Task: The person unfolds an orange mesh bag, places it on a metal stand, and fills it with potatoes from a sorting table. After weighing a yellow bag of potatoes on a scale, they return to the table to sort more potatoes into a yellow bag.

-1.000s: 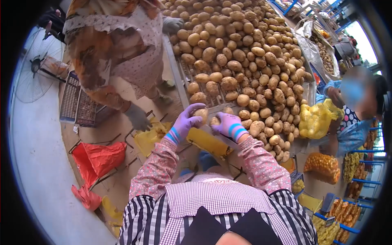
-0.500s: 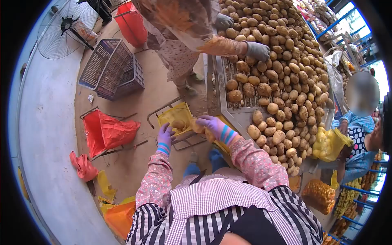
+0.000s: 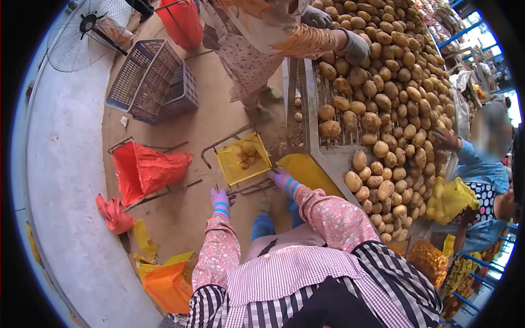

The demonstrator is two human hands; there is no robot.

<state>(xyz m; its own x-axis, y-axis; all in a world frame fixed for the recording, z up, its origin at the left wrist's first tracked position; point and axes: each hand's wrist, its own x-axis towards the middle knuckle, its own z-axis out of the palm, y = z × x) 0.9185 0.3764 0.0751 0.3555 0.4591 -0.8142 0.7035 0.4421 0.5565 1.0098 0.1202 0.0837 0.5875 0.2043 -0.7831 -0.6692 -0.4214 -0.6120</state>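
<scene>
A yellow mesh bag [image 3: 229, 175] hangs open in a metal stand [image 3: 208, 156] low in front of me, with several potatoes [image 3: 250, 154] inside. My left hand [image 3: 221, 201], in a purple glove, is at the stand's near left corner, with thumb and fingers apart and nothing in it. Near the bag's right front corner, my right hand [image 3: 283, 180] has its gloved fingers stretched toward the rim, holding no potato. The slatted metal table [image 3: 311, 104] to my right carries a large heap of potatoes [image 3: 385, 188].
A co-worker's gloved hand [image 3: 356, 48] rests on the potatoes at the far side. Red bags [image 3: 147, 167] on another stand and grey plastic crates [image 3: 147, 82] are to the left. At right, another person is beside a filled yellow bag [image 3: 448, 199]. A fan [image 3: 85, 24] stands far left.
The potatoes in my right hand are gone from it, and more lie in the bag. Both hands have come lower, toward the bag's near edge. The co-worker's hand shifted over the heap.
</scene>
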